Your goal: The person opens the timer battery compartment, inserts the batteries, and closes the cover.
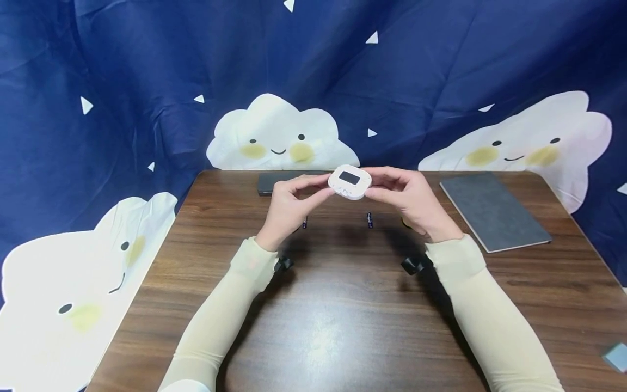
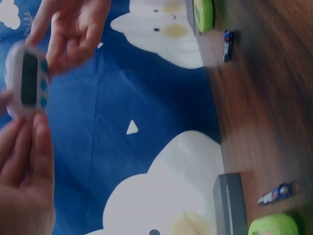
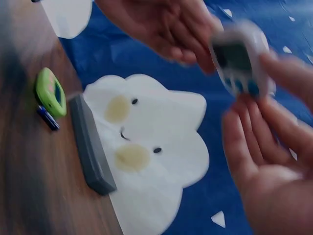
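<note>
Held up over the table is a small white digital timer (image 1: 350, 182) with rounded corners. A dark rectangle shows on its face in the head view; the wrist views show a grey screen and blue buttons. My left hand (image 1: 289, 204) pinches its left edge between thumb and fingers. From the opposite side, my right hand (image 1: 409, 198) pinches the right edge the same way. In the right wrist view the timer (image 3: 242, 61) is slightly blurred. Below the hands, one small blue battery (image 1: 369, 220) and another battery (image 1: 305, 222) lie apart on the wood.
A dark flat box (image 1: 268, 184) lies at the table's back edge, partly behind the left hand. Green devices, one with a screen (image 3: 50, 93), sit beside the batteries. A grey notebook (image 1: 495, 211) lies back right. A light blue block (image 1: 616, 356) is near the right edge.
</note>
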Tool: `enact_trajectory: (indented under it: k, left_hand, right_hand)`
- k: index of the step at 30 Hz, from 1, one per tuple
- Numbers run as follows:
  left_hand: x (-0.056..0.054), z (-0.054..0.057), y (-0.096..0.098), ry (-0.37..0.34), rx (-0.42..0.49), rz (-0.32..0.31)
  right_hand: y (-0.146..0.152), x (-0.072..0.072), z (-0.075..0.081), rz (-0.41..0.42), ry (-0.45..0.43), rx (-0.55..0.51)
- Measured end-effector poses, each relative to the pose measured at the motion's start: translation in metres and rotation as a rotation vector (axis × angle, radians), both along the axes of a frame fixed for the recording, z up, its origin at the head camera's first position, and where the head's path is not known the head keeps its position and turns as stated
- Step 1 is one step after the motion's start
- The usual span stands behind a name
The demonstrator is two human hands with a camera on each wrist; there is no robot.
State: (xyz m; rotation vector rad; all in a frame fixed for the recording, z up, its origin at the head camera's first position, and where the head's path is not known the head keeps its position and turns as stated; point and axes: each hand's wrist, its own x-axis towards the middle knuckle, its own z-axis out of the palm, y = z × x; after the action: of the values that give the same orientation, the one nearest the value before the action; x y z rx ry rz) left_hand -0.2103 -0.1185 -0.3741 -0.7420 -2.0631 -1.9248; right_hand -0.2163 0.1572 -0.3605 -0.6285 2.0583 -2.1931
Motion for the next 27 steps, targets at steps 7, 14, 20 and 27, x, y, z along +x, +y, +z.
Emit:
enact_trajectory:
  k: [7, 14, 20, 27]
  left_hand:
    - [0.0, -0.004, 0.005, -0.012, 0.053, 0.133]
    - [-0.001, -0.004, 0.007, -0.039, -0.054, 0.129]
    - [-0.003, -0.004, 0.003, -0.049, -0.081, 0.142]
    - [-0.004, 0.0, -0.004, -0.024, -0.117, 0.059]
  right_hand:
    - [-0.031, 0.01, -0.006, -0.222, 0.043, -0.018]
    - [-0.05, 0.021, -0.01, -0.379, 0.145, 0.118]
    - [-0.048, 0.023, -0.009, -0.323, 0.13, 0.133]
    - [-0.032, 0.019, -0.001, -0.19, 0.083, 0.114]
